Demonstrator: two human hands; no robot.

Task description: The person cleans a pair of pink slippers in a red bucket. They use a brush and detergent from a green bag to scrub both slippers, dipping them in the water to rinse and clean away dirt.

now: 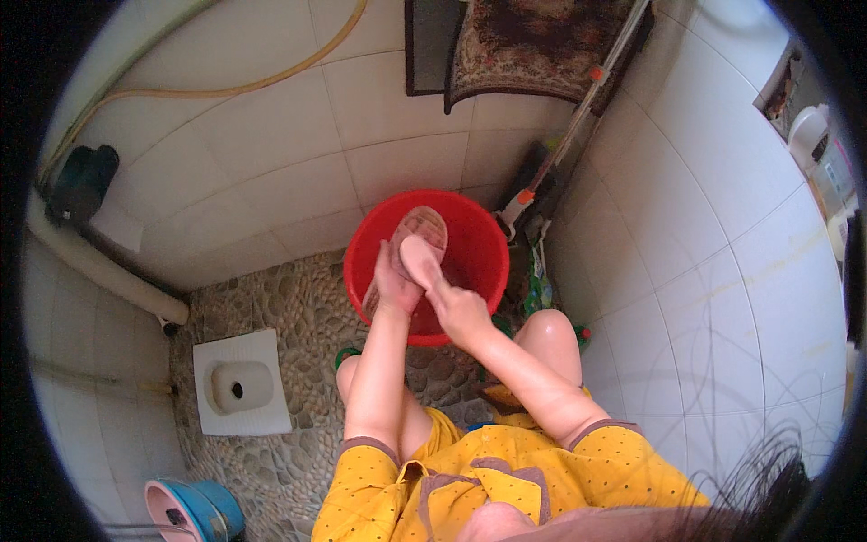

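My left hand point(396, 281) holds a pinkish shoe or slipper point(428, 222) over a round red plastic tub point(484, 234). One rounded end of the sole points away from me, and the hand covers its middle. My right hand point(464, 313) grips the handle of a pale pink scrubbing brush point(418, 257). The brush head lies across the shoe, and its underside is hidden. Whatever the tub holds at its bottom is too dark to tell.
A white squat toilet point(240, 386) is set into the pebble-patterned floor point(305, 400). A blue bucket point(206, 511) stands lower left. Right of the tub, a mop point(525, 196) leans in the corner near a green bottle or packet point(540, 278). Patterned mats point(521, 54) hang on the tiled wall.
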